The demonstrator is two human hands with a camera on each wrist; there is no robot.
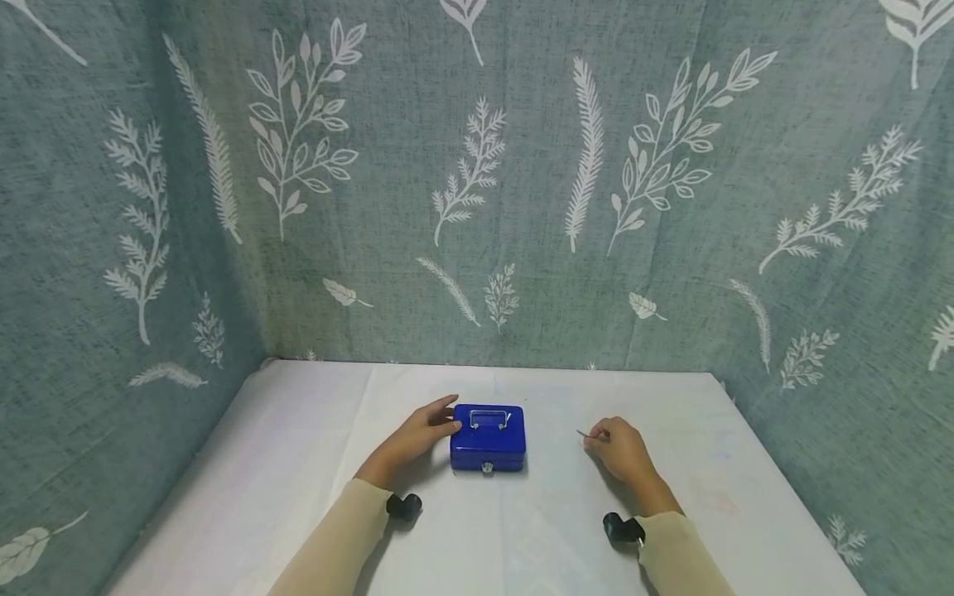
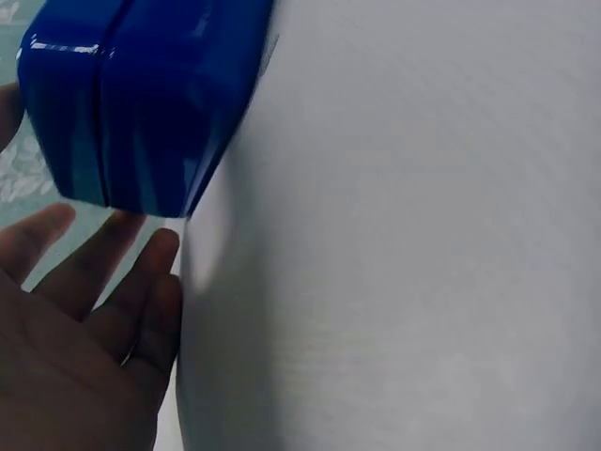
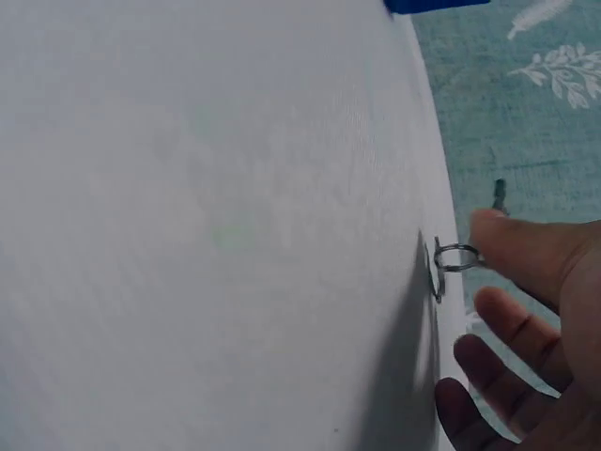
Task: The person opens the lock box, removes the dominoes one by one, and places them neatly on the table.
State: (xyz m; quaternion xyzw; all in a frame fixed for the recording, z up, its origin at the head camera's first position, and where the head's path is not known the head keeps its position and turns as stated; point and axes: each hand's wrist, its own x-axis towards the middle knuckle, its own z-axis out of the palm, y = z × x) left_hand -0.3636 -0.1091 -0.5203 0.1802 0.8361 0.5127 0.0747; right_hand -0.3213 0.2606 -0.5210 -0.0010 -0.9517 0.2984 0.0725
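A small blue cash box with a folding metal handle on its lid and a round lock in front stands on the white table. At its left side is my left hand, fingers extended, the thumb at the lid's edge. In the left wrist view the fingers lie loosely beside the box's end wall. Off to the right of the box, my right hand pinches a small key between thumb and index finger. A metal ring hangs from that grip, with another thin metal piece on it.
Green curtains with white leaf prints hang behind the table and along both sides. Dark wrist cameras sit at both sleeve cuffs. White cloth covers the table between the box and the right hand.
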